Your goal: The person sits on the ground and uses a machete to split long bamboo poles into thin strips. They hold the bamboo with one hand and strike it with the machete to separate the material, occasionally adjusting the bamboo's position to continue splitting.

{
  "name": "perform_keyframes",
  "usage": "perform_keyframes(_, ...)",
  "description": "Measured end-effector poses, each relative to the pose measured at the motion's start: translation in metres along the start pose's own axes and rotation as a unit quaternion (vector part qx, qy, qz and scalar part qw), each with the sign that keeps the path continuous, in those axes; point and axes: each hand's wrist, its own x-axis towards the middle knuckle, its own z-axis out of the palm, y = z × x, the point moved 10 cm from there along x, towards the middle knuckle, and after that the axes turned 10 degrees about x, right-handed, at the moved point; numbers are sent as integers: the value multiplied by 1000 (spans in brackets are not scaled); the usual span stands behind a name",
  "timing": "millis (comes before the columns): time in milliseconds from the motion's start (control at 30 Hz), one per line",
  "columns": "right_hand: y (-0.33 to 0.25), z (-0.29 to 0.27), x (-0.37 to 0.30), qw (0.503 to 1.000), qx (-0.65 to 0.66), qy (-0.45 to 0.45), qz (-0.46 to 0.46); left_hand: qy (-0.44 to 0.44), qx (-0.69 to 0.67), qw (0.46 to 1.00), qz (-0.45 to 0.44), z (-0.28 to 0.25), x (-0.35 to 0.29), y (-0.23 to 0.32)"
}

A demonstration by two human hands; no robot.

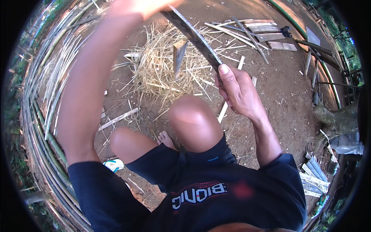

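My right hand (237, 87) is closed round the lower end of a long, narrow, dark flat strip (191, 33), thumb along its top; whether it is bamboo or metal I cannot tell. The strip slants up and left to the top of the view. There my left hand (139, 5) is raised beside its upper end, bright, smeared and partly cut off, its fingers not readable. Below the strip, a short wooden post (179, 58) stands up out of a heap of pale shavings (154, 67), in front of my bent knees.
Long bamboo poles (42, 127) and thin split strips (63, 65) lie along the left. Flat slats (266, 31) rest on the dirt at the far right, near a dark tool-like object (286, 31). Single pale sticks (119, 119) and a sandal (113, 165) lie near my legs.
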Motion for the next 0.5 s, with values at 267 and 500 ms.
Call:
perform_keyframes(267, 54, 26, 23, 998, -26, -48, 42, -253, -335, 890, -181, 114, -108, 4)
perform_keyframes(500, 51, 28, 58, 999, 2, -47, 2, -180, -509, 787, -300, 46, -98, -35)
